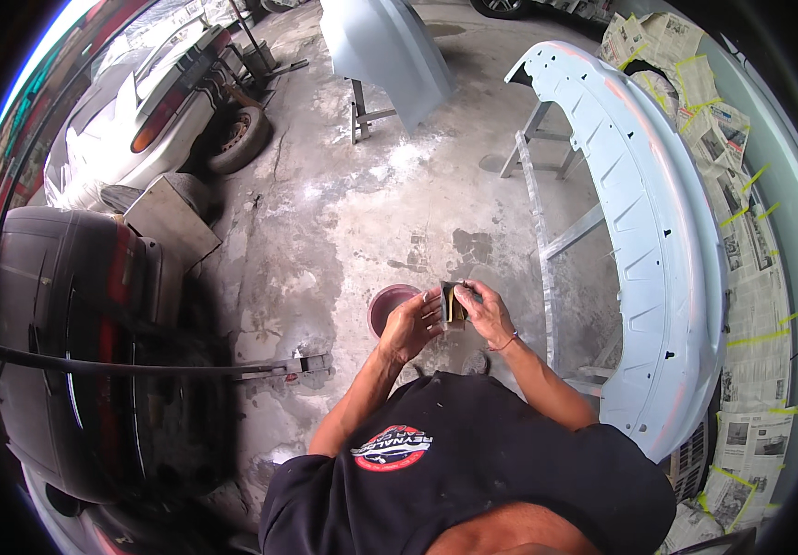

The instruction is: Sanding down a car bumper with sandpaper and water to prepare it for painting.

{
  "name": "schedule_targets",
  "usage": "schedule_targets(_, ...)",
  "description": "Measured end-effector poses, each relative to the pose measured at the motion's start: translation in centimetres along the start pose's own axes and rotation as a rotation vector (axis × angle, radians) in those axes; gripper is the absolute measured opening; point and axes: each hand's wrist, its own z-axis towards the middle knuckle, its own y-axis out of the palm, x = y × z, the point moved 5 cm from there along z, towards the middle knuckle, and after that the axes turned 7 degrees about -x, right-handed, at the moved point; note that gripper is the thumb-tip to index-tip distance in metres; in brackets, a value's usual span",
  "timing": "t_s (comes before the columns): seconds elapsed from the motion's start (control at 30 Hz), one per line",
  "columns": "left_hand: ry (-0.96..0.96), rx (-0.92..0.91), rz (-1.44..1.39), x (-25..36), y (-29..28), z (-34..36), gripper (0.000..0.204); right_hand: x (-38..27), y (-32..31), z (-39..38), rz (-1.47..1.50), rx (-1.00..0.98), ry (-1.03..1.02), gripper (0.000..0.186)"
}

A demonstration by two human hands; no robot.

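Filling the foreground, a person's black shirt (pixel 510 425) is showing a round red-and-white emblem (pixel 390 450) on its front. Just beyond it, a small folded sheet (pixel 455 307), dark on one side with yellow showing in the fold, is sitting between two bare hands above a concrete floor (pixel 325 222). The right hand (pixel 486 316) is gripping the sheet from the right, and a thin red band (pixel 503 342) is circling that wrist. The left hand (pixel 410 327) is meeting the sheet's left edge with its fingers; whether they are pinching it, the view is not making clear. Partly hidden behind that hand, a reddish round container (pixel 381 305) is standing on the floor.

To the right, a long pale-blue bumper (pixel 644 199) with pinkish patches along its edge is resting by a grey metal stand (pixel 536 208). Farther right, newspaper sheets (pixel 758 319) are covering part of a pale vehicle body (pixel 795 222), yellow-green tape (pixel 764 339) holding them. Toward the top, a blue-grey panel (pixel 385 55) is standing on its own support (pixel 356 106). At left, a wheel (pixel 240 139) is lying near a white car part (pixel 103 139), while a large black part (pixel 43 342) is occupying the nearer side
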Motion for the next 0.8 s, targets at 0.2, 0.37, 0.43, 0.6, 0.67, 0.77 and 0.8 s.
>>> schedule_targets(0.2, 0.144, 0.076, 0.122, -2.1, -0.5, 3.1, 0.030, -3.6, -1.7, 0.6, -0.295, -0.055, 0.001, 0.053)
schedule_targets(0.37, 0.166, 0.146, 0.374, -3.1, 3.2, 4.4, 0.034, -1.9, -4.3, 1.1, -0.392, -0.227, 0.199, 0.057)
schedule_targets(0.43, 0.196, 0.184, 0.466, -3.6, 2.8, 5.0, 0.030, -2.7, -4.9, 0.6, -0.091, -0.285, 0.168, 0.056)
schedule_targets(0.6, 0.261, 0.155, 0.701, -3.5, 5.5, 6.6, 0.029, -0.3, -7.2, 0.9, 0.085, -0.085, 0.117, 0.052)
schedule_targets(0.67, 0.257, 0.097, 0.691, -3.2, 6.8, 7.0, 0.031, 0.2, -8.1, 0.9, 0.274, -0.046, 0.131, 0.050)
schedule_targets(0.77, 0.246, 0.156, 0.598, -3.8, 6.1, 8.2, 0.036, 0.7, -9.1, 0.8, 0.545, 0.012, 0.165, 0.045)
schedule_targets(0.8, 0.254, 0.158, 0.601, -4.0, 5.2, 8.8, 0.036, 0.8, -8.9, 0.9, 0.544, 0.006, 0.159, 0.045)
